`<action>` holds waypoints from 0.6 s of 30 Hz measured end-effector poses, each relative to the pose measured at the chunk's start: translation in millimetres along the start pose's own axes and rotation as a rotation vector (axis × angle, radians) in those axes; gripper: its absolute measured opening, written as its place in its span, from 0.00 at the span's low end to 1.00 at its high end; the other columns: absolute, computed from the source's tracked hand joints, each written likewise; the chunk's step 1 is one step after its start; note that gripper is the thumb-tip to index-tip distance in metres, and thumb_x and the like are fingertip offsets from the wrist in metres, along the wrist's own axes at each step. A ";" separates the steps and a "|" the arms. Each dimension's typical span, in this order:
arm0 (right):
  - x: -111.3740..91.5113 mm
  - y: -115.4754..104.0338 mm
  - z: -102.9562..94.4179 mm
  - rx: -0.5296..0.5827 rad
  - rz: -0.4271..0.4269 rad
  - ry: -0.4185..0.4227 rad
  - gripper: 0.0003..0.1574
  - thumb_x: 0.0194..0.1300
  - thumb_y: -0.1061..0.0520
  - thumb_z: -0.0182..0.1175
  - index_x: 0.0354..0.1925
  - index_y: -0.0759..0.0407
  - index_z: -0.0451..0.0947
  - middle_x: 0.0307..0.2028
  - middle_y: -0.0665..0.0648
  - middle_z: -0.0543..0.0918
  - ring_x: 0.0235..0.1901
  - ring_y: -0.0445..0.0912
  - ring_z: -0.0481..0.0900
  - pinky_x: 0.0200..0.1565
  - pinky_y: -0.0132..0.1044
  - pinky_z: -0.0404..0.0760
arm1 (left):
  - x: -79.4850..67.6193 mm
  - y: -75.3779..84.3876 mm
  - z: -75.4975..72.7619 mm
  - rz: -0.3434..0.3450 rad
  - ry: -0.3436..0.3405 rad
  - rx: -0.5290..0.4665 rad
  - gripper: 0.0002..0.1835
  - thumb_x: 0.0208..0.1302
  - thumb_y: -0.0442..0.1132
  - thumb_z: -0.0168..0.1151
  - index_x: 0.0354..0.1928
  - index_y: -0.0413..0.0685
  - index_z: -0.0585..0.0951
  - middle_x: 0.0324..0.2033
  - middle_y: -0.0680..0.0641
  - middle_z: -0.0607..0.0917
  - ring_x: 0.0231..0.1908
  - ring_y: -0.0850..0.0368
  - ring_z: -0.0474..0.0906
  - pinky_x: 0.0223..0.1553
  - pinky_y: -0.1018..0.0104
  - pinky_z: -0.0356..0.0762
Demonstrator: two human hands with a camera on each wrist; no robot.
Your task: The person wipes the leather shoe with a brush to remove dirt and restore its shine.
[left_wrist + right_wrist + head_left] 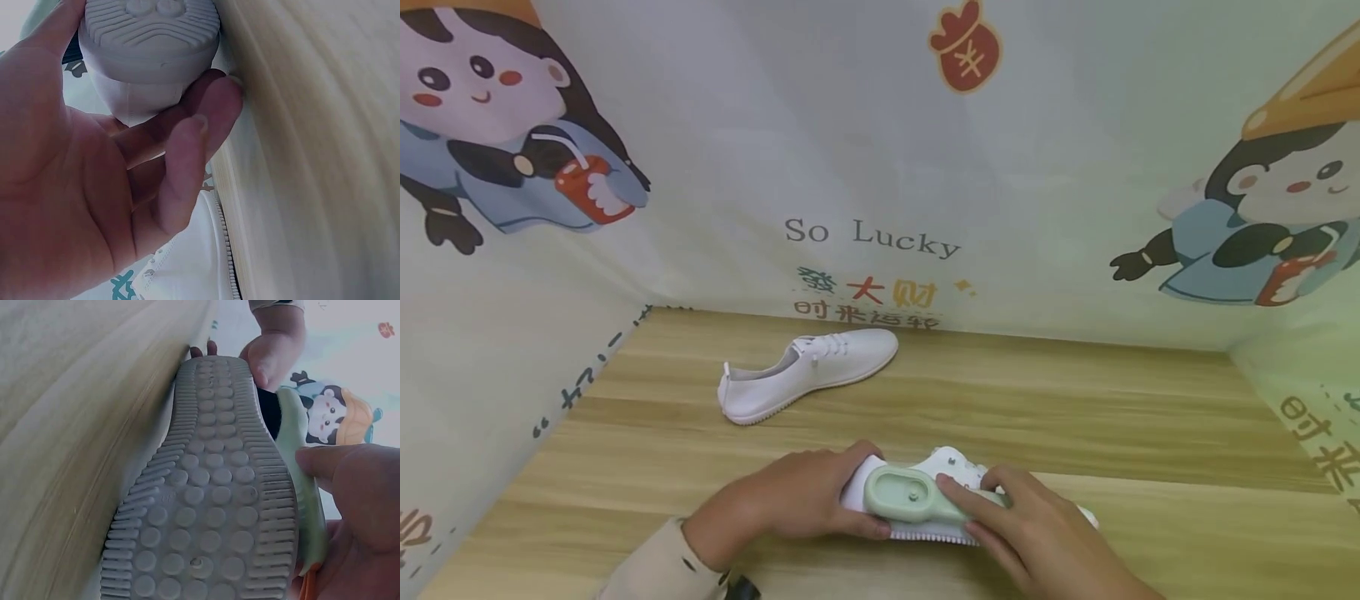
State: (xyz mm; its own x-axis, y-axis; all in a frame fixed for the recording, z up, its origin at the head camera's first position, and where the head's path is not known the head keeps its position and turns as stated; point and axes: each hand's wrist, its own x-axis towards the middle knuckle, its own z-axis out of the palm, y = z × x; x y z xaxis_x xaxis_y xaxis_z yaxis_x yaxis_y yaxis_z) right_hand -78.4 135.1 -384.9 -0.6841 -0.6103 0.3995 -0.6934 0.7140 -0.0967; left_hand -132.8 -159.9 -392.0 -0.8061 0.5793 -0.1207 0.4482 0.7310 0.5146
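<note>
My left hand (805, 493) grips a white lace-up shoe (951, 462) by the heel. The shoe lies on its side, with its ridged, studded sole (209, 481) facing the right wrist camera. My right hand (1045, 527) holds a light green scrubbing brush (874, 492) by its handle, thumb and fingers around it. The brush head lies along the shoe's upper near the heel, and dark bristles show between brush and shoe in the right wrist view. An orange loop (309, 584) hangs from the handle's end. Part of the shoe is hidden under the brush and right hand.
A matching white shoe (820, 371) lies farther back on the wood-grain tabletop (1075, 408), toe pointing right. Printed white sheets (880, 150) with cartoon figures and lettering stand as walls behind and on both sides.
</note>
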 end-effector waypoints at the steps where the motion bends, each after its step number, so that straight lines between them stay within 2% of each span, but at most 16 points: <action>1: 0.6 0.2 -0.2 -0.001 0.003 0.000 0.36 0.66 0.49 0.66 0.69 0.31 0.69 0.45 0.44 0.75 0.37 0.35 0.71 0.31 0.30 0.71 | 0.7 0.1 -0.7 0.004 0.003 0.000 0.36 0.49 0.73 0.68 0.56 0.67 0.71 0.33 0.63 0.81 0.31 0.67 0.75 0.32 0.68 0.71; 5: 1.3 1.9 -4.2 0.030 0.034 -0.045 0.33 0.68 0.47 0.64 0.69 0.31 0.70 0.42 0.43 0.73 0.34 0.33 0.68 0.31 0.29 0.70 | 1.6 0.1 -1.9 0.005 -0.005 -0.002 0.36 0.49 0.73 0.68 0.56 0.66 0.71 0.33 0.63 0.81 0.31 0.67 0.75 0.32 0.68 0.71; 11: 0.3 9.8 -15.6 0.109 0.134 -0.133 0.30 0.68 0.50 0.64 0.66 0.34 0.73 0.35 0.40 0.69 0.28 0.29 0.61 0.30 0.27 0.67 | 2.7 -1.2 -2.6 -0.023 -0.026 0.000 0.39 0.49 0.74 0.66 0.59 0.66 0.70 0.32 0.63 0.80 0.32 0.66 0.74 0.33 0.67 0.71; 15: -0.3 15.8 -22.2 0.111 0.206 -0.226 0.28 0.67 0.48 0.63 0.64 0.32 0.75 0.34 0.41 0.72 0.27 0.30 0.63 0.29 0.28 0.68 | 2.8 -1.9 -0.7 -0.024 -0.038 -0.001 0.40 0.49 0.75 0.66 0.59 0.65 0.70 0.32 0.63 0.79 0.32 0.66 0.74 0.33 0.67 0.71; 18: -1.1 21.5 -28.0 0.087 0.237 -0.236 0.27 0.66 0.48 0.63 0.62 0.31 0.77 0.33 0.43 0.74 0.25 0.32 0.64 0.27 0.29 0.68 | 3.4 -2.2 -1.6 -0.033 -0.041 -0.003 0.40 0.49 0.75 0.65 0.60 0.65 0.70 0.31 0.62 0.79 0.32 0.66 0.75 0.34 0.67 0.71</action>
State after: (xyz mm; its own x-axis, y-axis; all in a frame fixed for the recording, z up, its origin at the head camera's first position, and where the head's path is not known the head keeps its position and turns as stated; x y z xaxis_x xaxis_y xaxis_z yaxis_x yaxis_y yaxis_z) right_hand -86.3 160.7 -361.9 -0.8550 -0.5007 0.1355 -0.5186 0.8197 -0.2433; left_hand -137.1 -160.1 -392.2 -0.8038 0.5693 -0.1727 0.4205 0.7490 0.5120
